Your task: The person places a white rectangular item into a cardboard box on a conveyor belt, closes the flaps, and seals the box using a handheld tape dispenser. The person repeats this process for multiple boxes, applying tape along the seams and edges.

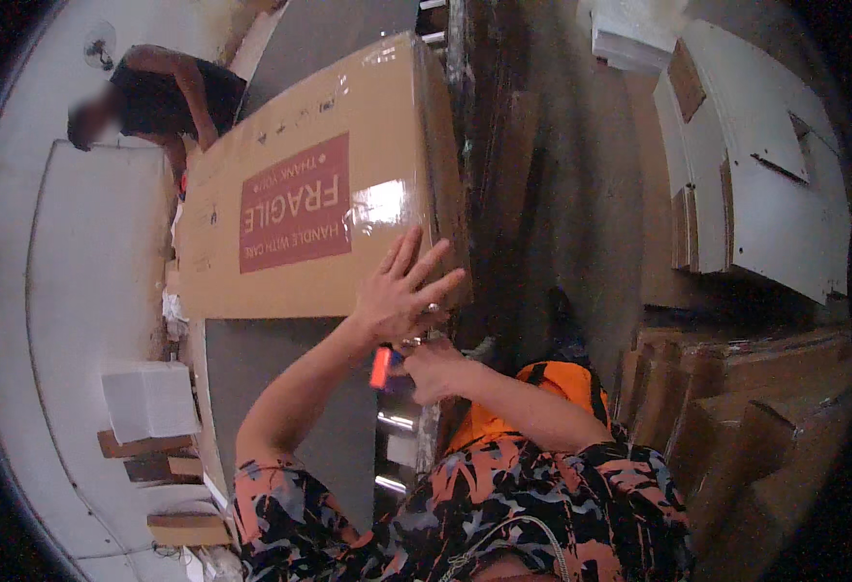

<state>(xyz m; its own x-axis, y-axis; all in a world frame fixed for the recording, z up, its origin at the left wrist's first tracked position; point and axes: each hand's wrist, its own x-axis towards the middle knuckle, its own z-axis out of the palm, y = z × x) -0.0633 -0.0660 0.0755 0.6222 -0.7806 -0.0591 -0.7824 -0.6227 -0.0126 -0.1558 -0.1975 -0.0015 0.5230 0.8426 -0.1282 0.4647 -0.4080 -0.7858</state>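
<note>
A large cardboard box (295,284) lies on a grey work surface (287,364). Clear tape shines along its right edge, and a red printed label (295,204) with writing is on its top. My left hand (400,295) is spread over the box's near right corner, fingers apart, holding nothing. Just below it, my right hand (437,367) is closed around a small handheld tool (381,367) with an orange-red end. The tool is blurred and partly hidden by my fingers, so its exact kind is unclear.
Another person (171,91) leans at the box's far left end. Metal rollers (397,422) run beside the grey surface. Flattened cardboard (746,407) is stacked at lower right, below white panels (782,167). White foam blocks (149,400) sit along the left wall.
</note>
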